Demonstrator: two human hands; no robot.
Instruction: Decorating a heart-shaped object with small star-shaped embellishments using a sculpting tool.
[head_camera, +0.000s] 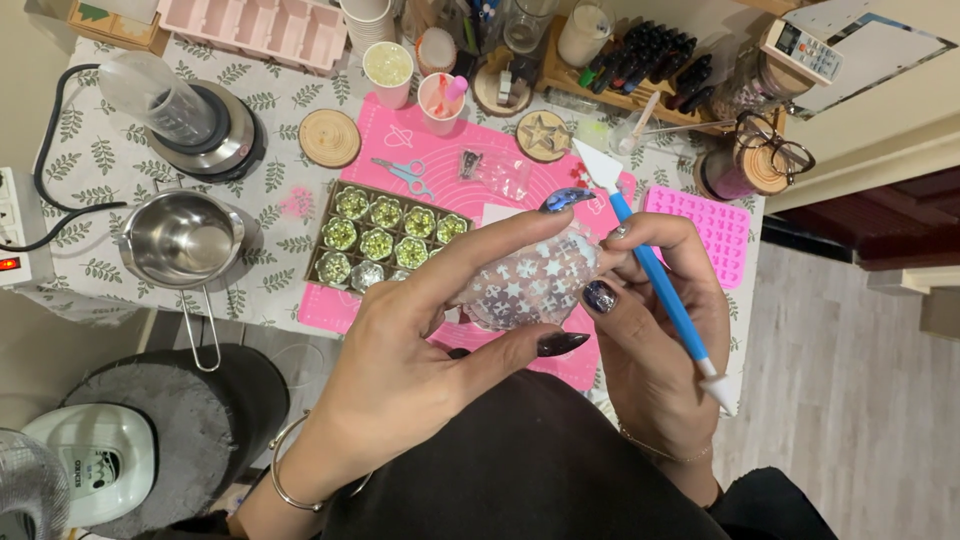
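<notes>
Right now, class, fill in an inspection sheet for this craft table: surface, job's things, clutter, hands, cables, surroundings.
Surface: leaf-print tablecloth with a pink mat on top.
Job's things: star-patterned clear piece; blue double-ended tool.
Clutter: tray of green-filled moulds, steel pot, scissors, cups, wooden coasters.
Hands: left hand holds the star-patterned piece; right hand has the tool in its grip.
Cables: black cable at the left edge.
Surroundings: wood floor, grey stool.
</notes>
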